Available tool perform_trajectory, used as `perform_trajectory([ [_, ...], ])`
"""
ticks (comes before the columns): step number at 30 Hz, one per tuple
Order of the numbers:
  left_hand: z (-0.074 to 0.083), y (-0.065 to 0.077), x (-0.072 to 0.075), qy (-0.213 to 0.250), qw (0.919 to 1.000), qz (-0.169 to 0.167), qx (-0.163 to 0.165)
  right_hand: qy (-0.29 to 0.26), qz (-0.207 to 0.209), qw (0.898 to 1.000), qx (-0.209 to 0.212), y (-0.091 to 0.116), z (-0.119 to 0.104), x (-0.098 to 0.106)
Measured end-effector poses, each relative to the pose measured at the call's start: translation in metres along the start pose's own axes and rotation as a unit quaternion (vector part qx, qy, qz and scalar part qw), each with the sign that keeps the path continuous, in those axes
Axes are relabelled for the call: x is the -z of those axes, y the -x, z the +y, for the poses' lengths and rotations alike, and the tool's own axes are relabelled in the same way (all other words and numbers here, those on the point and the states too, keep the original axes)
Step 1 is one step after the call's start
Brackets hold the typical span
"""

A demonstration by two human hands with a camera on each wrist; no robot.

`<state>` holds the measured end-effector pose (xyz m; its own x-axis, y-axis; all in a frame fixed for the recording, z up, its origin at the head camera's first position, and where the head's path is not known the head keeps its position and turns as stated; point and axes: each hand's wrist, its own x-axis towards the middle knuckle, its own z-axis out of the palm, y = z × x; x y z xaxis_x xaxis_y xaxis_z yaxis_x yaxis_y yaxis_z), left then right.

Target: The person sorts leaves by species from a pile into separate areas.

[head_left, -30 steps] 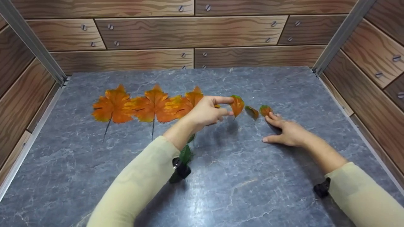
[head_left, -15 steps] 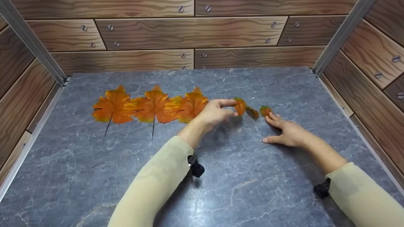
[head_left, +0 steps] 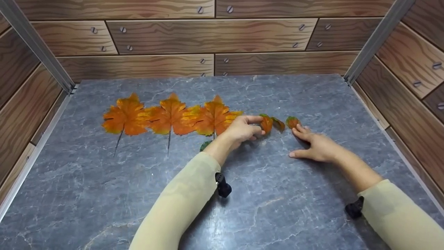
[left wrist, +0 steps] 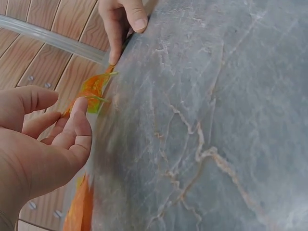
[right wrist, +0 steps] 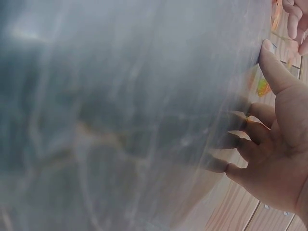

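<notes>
My left hand (head_left: 242, 129) pinches a small orange-green artificial leaf (head_left: 266, 124) with its fingertips, low over the table. A dark curled leaf (head_left: 278, 124) lies against its right side. Farther right, the fingertips of my right hand (head_left: 317, 146) rest on another small orange-green leaf (head_left: 293, 122); its fingers are stretched and its thumb is spread. To the left, three big orange maple leaves (head_left: 125, 116) lie in an overlapping row, the rightmost partly behind my left hand. In the left wrist view, orange leaf (left wrist: 94, 89) shows beyond the left hand's fingers.
A green leaf (head_left: 205, 146) lies partly hidden beneath my left forearm. The grey marbled table (head_left: 277, 208) is bounded by wood-patterned walls (head_left: 159, 36) and metal corner posts (head_left: 376, 41). Black wrist cameras (head_left: 223, 185) hang below both sleeves.
My left hand has moved right and a little nearer, bringing the small orange-green leaf down against the dark curled one. My right hand has stayed in place.
</notes>
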<state>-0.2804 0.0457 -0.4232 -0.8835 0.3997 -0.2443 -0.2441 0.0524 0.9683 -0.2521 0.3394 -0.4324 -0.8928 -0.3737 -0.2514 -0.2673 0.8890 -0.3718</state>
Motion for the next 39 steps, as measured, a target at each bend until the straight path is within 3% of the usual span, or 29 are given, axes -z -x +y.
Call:
perform_trajectory([
  [10, -0.006, -0.003, 0.001, 0.010, 0.9999, -0.004, 0.009, 0.003, 0.002, 1.000, 0.004, -0.001, 0.000, 0.001],
  [27, -0.004, -0.001, 0.002, -0.012, 0.9989, -0.040, 0.021, 0.001, 0.002, 1.000, 0.001, 0.000, 0.000, 0.001],
  [33, 0.002, 0.010, 0.013, -0.061, 0.9968, -0.051, 0.005, 0.002, 0.001, 1.000, 0.001, 0.000, 0.001, 0.000],
  [39, 0.015, 0.029, 0.033, -0.130, 0.9882, -0.068, -0.044, 0.002, -0.006, 1.000, -0.003, 0.000, 0.000, 0.001],
])
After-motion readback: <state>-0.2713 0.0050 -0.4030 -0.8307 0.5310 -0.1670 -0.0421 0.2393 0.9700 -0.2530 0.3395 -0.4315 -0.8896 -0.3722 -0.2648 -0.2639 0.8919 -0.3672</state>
